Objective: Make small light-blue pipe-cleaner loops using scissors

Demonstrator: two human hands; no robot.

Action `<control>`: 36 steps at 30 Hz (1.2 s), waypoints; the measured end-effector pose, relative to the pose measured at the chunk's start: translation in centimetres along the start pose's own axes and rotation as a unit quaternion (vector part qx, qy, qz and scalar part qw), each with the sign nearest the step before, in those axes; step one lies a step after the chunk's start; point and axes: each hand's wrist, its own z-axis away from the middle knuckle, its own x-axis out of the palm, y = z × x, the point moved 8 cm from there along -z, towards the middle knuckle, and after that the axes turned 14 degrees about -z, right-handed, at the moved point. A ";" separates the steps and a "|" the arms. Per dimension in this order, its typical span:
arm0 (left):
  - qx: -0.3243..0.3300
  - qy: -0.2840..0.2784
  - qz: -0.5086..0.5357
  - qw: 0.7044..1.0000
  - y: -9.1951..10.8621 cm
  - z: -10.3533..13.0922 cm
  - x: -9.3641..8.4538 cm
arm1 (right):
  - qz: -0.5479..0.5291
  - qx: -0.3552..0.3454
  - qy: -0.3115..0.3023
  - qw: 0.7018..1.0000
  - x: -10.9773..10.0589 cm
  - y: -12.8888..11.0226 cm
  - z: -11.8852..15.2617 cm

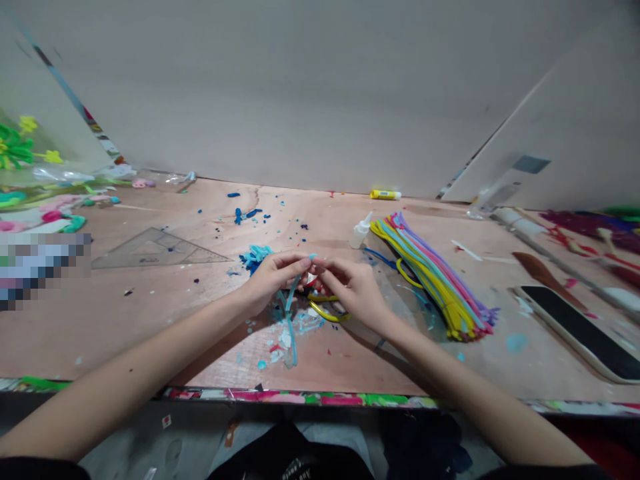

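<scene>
My left hand (275, 279) and my right hand (350, 283) meet at the middle of the table, fingertips pinched together on a light blue pipe cleaner (293, 340). Its strands hang below my left fingers toward the table's front edge. A small red and white bit shows between the hands; what it belongs to is hidden. Beneath my right hand lies a yellow-handled tool (327, 315), partly covered. Left of my left hand sits a fluffy blue bunch (256, 257). Light blue scraps (307, 323) are scattered under both hands.
A bundle of coloured pipe cleaners (433, 277) lies right, beside a small white bottle (361, 232). Further right is a phone (580, 330). A glue stick (385, 195) rests at the back, a clear set square (155, 250) at left. The table's front edge (280, 396) runs below.
</scene>
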 end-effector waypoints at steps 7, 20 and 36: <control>0.018 0.026 -0.006 0.999 0.3 0.3 0.1 | -0.244 0.122 -0.002 0.962 2.0 1.3 0.5; 0.136 0.130 -0.198 0.962 2.0 0.7 -1.2 | -0.339 0.180 -0.013 0.924 3.3 1.5 1.2; 0.052 0.116 -0.137 0.982 0.9 0.9 -0.4 | -0.057 0.077 0.017 0.995 2.1 0.4 1.1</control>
